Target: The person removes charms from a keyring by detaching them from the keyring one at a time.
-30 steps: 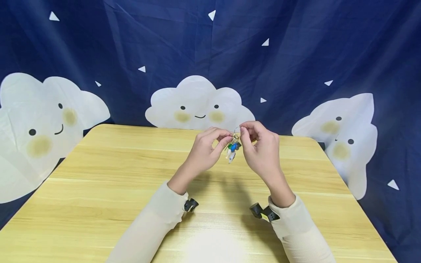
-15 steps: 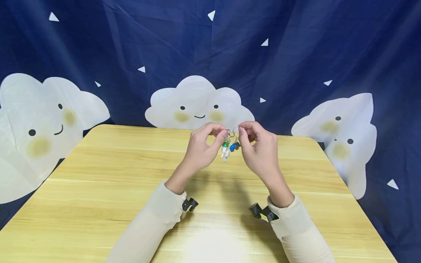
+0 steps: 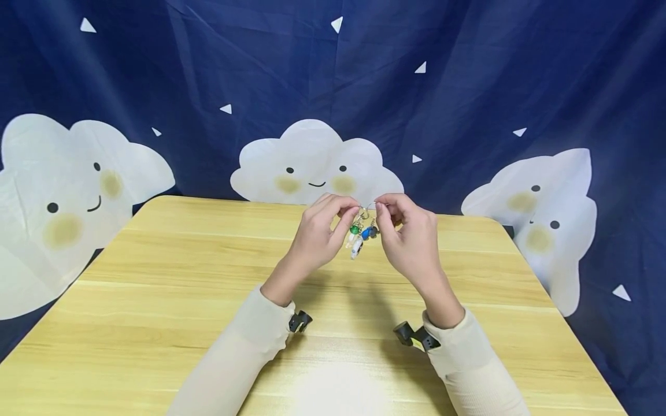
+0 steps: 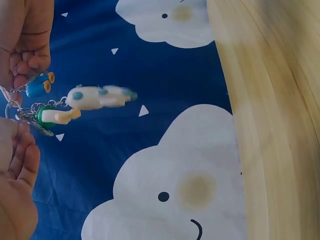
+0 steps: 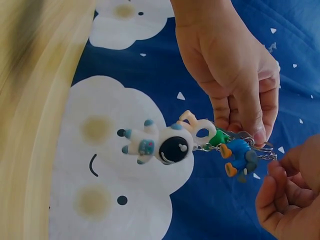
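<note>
Above the table, both hands hold up one bunch of charms on a metal key ring [image 3: 365,213]. My left hand [image 3: 318,231] pinches the ring's left side between thumb and fingers. Opposite it, my right hand [image 3: 410,234] pinches the thin wire loop at the ring's right side. Dangling below are a white astronaut charm [image 5: 165,145] with a black visor, a blue charm [image 5: 239,155] with orange feet, and a green-and-white charm [image 4: 54,115]. The astronaut and green-and-white charms hang nearer my left hand, the blue one nearer my right. Fingertips partly hide the ring.
A light wooden table [image 3: 208,277] lies beneath the forearms. Behind its far edge hangs a dark blue curtain [image 3: 291,69] printed with white clouds and triangles. Small black wrist cameras sit at both cream sleeves.
My left hand has shifted slightly left, and the bunched charms have spread apart along the ring. The astronaut charm has since swung back toward the blue one. My right hand has hardly moved.
</note>
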Demonstrator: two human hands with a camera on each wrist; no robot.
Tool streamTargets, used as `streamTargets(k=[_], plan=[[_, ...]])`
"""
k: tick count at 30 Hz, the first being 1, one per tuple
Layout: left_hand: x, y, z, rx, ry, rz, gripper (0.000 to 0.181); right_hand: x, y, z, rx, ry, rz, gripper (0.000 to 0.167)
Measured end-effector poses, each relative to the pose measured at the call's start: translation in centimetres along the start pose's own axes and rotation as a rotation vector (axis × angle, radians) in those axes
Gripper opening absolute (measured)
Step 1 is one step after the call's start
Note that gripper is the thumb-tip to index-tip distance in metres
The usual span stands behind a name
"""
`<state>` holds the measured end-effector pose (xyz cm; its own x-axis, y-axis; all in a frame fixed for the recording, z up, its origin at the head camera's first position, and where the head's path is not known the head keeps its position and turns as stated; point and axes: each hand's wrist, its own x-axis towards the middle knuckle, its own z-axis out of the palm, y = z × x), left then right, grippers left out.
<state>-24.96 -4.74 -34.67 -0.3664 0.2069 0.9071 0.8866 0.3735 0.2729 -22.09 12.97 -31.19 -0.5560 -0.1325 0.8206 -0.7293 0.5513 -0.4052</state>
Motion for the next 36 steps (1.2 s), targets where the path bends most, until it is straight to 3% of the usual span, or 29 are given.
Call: streamTargets(k=[14,25,31,36], plan=[[0.1,0.1,-0.1,0.062,-0.049,0.050,0.006,0.0,0.4,-0.2,-0.004,0.015,0.006,0.009],[0.0,0.0,-0.2,0.075,-0.051,0.032,0.005,0.1,0.6,-0.3,-0.011,-0.001,0.008,0.009],[0.0,-0.2,-0.4,0.074,-0.041,0.032,0.005,0.3,1.1,-0.7,-0.041,-0.103,0.073,0.008],[0.0,-0.3,-0.6,0.078,-0.037,0.026,0.005,0.3,2.2,-0.6,-0.091,-0.260,0.147,0.010]])
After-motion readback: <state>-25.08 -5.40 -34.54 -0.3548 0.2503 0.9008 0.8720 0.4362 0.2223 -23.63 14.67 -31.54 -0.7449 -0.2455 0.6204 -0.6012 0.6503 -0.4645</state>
